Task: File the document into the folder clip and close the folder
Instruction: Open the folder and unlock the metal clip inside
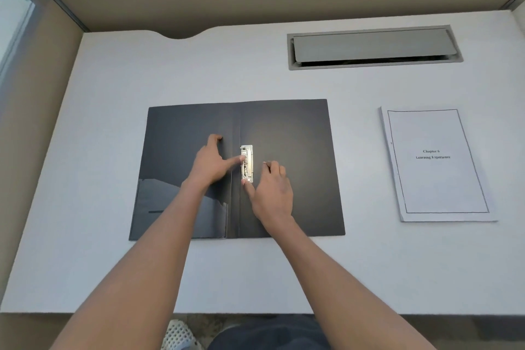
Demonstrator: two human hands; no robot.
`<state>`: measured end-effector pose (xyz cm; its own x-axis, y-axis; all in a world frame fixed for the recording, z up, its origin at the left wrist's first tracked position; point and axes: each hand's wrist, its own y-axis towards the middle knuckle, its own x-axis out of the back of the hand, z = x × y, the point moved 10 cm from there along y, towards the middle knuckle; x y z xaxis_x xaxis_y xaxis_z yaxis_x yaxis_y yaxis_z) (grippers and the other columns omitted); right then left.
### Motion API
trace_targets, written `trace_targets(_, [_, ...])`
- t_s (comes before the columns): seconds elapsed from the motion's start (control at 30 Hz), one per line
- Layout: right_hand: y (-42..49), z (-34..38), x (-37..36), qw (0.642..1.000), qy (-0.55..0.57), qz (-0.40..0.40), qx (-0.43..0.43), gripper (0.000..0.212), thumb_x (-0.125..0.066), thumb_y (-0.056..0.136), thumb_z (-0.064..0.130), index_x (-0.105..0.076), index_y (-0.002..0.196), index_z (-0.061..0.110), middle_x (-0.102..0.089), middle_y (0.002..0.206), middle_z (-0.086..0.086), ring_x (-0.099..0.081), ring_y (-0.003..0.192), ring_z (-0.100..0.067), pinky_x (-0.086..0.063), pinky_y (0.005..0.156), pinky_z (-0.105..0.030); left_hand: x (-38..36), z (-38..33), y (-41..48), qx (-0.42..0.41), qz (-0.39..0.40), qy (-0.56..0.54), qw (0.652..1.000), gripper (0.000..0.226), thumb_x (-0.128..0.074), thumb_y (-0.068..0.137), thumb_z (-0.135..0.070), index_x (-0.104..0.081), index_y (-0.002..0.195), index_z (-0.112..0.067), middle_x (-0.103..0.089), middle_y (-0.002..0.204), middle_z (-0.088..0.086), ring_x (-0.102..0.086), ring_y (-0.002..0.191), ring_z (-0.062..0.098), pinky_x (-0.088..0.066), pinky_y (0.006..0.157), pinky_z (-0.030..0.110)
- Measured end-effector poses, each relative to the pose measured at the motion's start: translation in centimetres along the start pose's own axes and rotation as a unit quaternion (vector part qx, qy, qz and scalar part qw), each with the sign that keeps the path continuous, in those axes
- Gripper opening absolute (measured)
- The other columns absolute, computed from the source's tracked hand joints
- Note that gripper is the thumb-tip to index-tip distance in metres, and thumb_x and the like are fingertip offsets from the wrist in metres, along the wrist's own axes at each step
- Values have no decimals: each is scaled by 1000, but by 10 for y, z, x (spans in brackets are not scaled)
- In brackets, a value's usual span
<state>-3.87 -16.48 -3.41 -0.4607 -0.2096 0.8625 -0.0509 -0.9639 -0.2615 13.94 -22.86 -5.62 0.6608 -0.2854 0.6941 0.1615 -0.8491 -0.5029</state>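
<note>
A dark grey plastic folder (289, 150) lies open at frame centre on a white desk (113, 264). The left hand (208, 162) rests spread, thumb touching the silver metal clip (247, 163); the right hand (272, 190), loosely curled, thumbs its lower end. Neither grips anything. A white stapled document (437, 163), small print barely legible, lies well apart at right.

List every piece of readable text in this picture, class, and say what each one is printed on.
"Chapter 6": upper line on the cover page of the document, lying on the table right of the folder.
"Learning Experience": second line on the same page, slightly blurred.
The open black folder, its metal clip and the grey desk hatch show no legible text.
</note>
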Motion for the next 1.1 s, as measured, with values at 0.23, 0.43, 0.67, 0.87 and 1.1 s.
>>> trace_targets(0.23, [-1,7,-2,998,-29,-39,-29,55,-62,95,50,-56,134,11,-56,129,-3,-52,119,-24,-49,99,-36,0,1,1,-12,0,-3,1000,101,-92,71,-48,-36,151,-24,-66,125,23,-64,116,38,-53,102,49])
trace_targets(0.43, [0,10,-3,996,-62,-55,-44,54,-66,91,51,-60,126,11,-58,121,-3,-54,113,-24,-50,95,-36,-1,1,4,-17,-17,-6,1000,104,-94,67,-47,-36,150,-24,-64,128,17,-64,115,36,-53,98,42])
trace_targets(0.67, [0,11,-1,995,-64,-57,-47,53,-67,92,50,-62,128,12,-58,124,-1,-53,114,-23,-49,94,-34,-2,-1,3,-15,-24,7,1000,104,-93,67,-49,-35,150,-24,-58,137,15,-60,123,36,-50,97,42])
trace_targets(0.87, [1,7,0,996,-21,-50,-65,56,-68,92,49,-60,133,11,-58,130,0,-52,119,-22,-50,96,-35,-4,2,7,0,6,-25,1000,104,-93,70,-44,-33,153,-27,-56,144,12,-58,128,34,-48,97,39])
trace_targets(1.1, [-2,25,19,993,81,-79,-18,43,-66,97,34,-57,137,25,-63,125,3,-57,115,-21,-55,85,-38,-5,4,7,-11,28,18,999,109,-93,73,-20,-27,160,-27,-63,126,20,-63,119,37,-51,105,48])
